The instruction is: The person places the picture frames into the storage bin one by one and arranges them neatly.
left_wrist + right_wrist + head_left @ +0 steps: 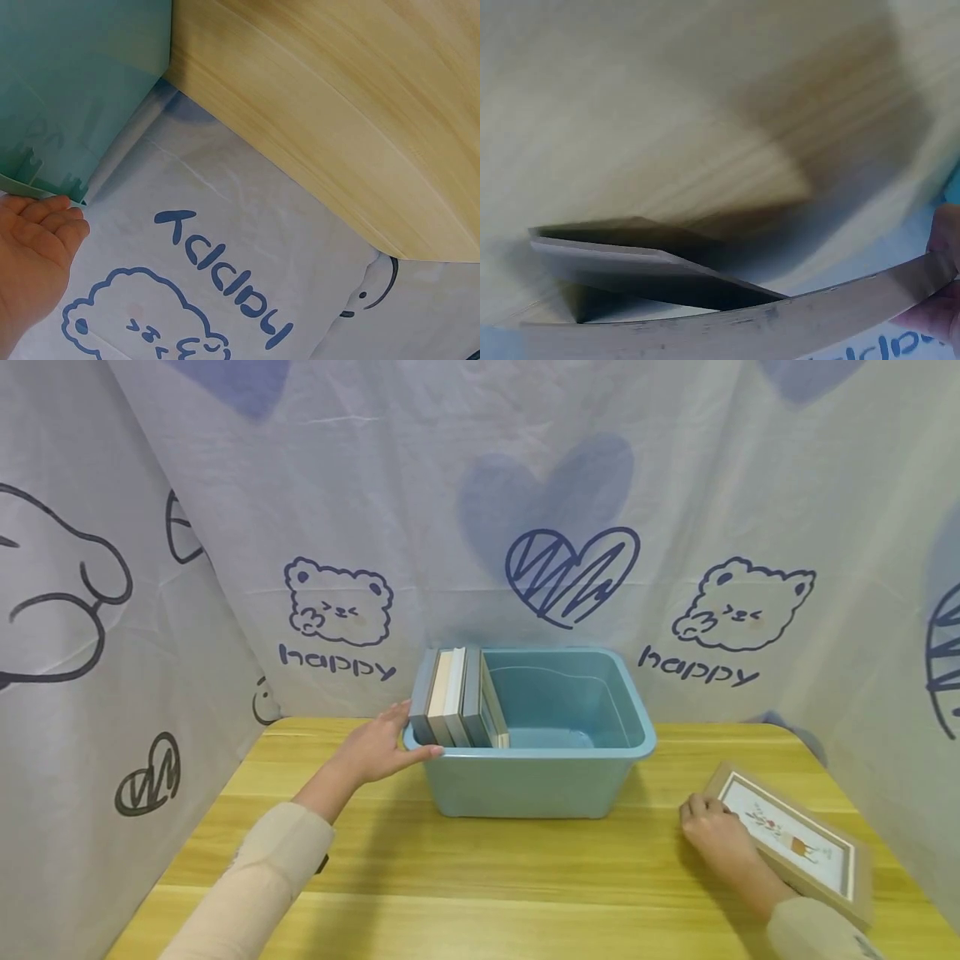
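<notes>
My left hand (pixel 377 748) holds the left end of a light-blue plastic bin (pixel 528 785), thumb along its front rim. In the left wrist view, the curled fingers (pixel 56 214) sit under the bin's rim. Several flat, thick-edged pieces (pixel 459 697) in grey, cream and white stand upright at the bin's left end; whether they are frames or books I cannot tell. At the right, my right hand (pixel 716 831) grips a wooden picture frame (pixel 810 860) with a potted-plant picture by its left edge. The right wrist view shows a flap-like stand (pixel 645 274) folded out behind the frame.
The bin stands toward the back of a yellow wood-grain table (pixel 480 881). Close behind it hangs a pale curtain (pixel 435 543) printed with hearts and bears, which also closes off both sides.
</notes>
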Available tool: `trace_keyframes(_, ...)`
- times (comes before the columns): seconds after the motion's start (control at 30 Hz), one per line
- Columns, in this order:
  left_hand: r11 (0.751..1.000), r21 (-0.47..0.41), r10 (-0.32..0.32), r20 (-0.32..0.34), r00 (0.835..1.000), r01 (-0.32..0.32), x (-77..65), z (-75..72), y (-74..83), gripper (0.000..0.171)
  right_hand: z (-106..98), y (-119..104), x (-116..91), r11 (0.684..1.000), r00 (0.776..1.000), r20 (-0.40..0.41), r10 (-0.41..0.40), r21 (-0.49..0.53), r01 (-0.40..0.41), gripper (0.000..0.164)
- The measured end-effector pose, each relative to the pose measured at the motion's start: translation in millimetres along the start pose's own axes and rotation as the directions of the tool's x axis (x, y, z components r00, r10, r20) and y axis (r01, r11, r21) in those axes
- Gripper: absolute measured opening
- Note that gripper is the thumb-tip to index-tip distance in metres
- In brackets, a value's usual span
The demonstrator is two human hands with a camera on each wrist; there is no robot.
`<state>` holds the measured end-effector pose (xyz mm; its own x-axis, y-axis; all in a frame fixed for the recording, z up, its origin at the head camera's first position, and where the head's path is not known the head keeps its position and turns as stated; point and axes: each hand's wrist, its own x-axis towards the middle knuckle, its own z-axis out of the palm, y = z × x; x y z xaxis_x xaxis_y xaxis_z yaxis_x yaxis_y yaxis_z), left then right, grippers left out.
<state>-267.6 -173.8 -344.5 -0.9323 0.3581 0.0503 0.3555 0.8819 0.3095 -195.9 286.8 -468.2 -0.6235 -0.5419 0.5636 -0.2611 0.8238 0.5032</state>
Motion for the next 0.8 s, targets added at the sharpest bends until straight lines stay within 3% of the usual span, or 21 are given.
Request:
trace_keyframes(0.13,1.000,-0.003,0.004,-0.002,1.000,-0.004,0.2,-0.5,0.9,0.098,-9.4,9.8,4.0,0.995,0.995,-0.065,0.070,0.074,-0.065,0.015)
trace_keyframes(0.4,1.000,-0.003,0.012,-0.014,1.000,-0.012,0.8,0.2,0.2,0.097,-27.3,31.8,11.0,0.975,0.958,-0.218,0.188,0.159,-0.155,0.013)
trace_keyframes(0.63,1.000,-0.010,0.012,0.000,1.000,-0.012,-1.2,-0.1,0.9,0.099,-35.4,47.1,14.6,0.969,0.940,-0.260,0.220,0.165,-0.182,0.015)
trace_keyframes(0.8,1.000,-0.009,0.008,-0.003,1.000,-0.008,-1.6,0.0,1.4,0.098,-41.4,54.9,15.8,0.951,0.930,-0.253,0.266,0.228,-0.209,0.011)
